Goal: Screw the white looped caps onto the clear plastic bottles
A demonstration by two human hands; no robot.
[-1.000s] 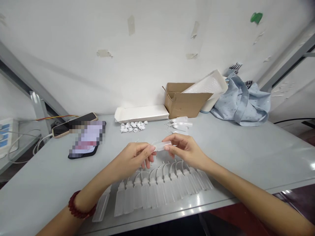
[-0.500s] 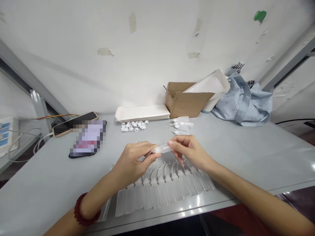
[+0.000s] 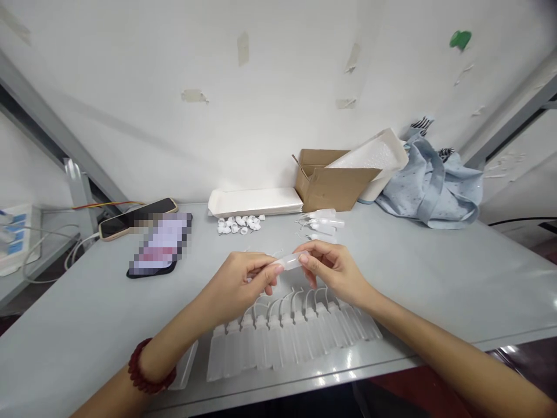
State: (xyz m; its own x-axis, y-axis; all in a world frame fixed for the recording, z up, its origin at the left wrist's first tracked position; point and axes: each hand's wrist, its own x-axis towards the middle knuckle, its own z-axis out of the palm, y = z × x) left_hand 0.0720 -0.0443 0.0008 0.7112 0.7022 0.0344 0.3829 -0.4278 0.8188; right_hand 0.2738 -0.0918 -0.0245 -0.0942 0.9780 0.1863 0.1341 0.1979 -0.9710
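Between my two hands is a small translucent plastic bottle, tilted slightly up to the right. My left hand pinches its white neck end between thumb and fingers, hiding most of that end. The thumb and fingertips of my right hand grip its other end. Below the hands, a row of larger translucent bottles with thin curved white tubes at their tops lies side by side near the table's front edge. Beyond my right hand lie several small bottles with thin needle-like tips.
A heap of small white caps lies before a stack of white envelopes. Behind stand an open cardboard box and a light blue cloth bag. Two phones, one dark and one lit, lie at left on the grey table.
My left fingers have closed further over the bottle's neck end, and the curved tip seen there earlier is now covered. The right hand keeps its grip. The whole view has shifted slightly.
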